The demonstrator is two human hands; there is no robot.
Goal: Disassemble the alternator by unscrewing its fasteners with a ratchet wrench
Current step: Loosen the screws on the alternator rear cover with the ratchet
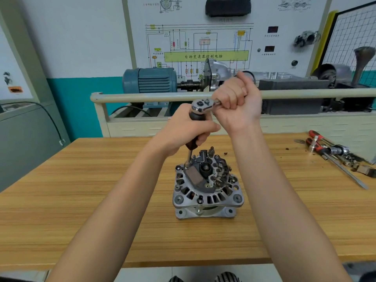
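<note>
Both hands' fingers [234,98] grip ratchet wrench [200,105] above alternator [207,186].

On my wooden desk [81,190], hand tools [333,151] with red-and-black grips lie at its far right edge. Beyond the desk stands a beige rail cart [142,125] carrying a blue electric motor [149,80]. Behind that motor hangs a wiring-diagram board [203,43].

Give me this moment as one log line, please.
left hand: grips black handle | right hand: grips ratchet wrench | socket tip: on alternator fastener | alternator: upright on table
</note>
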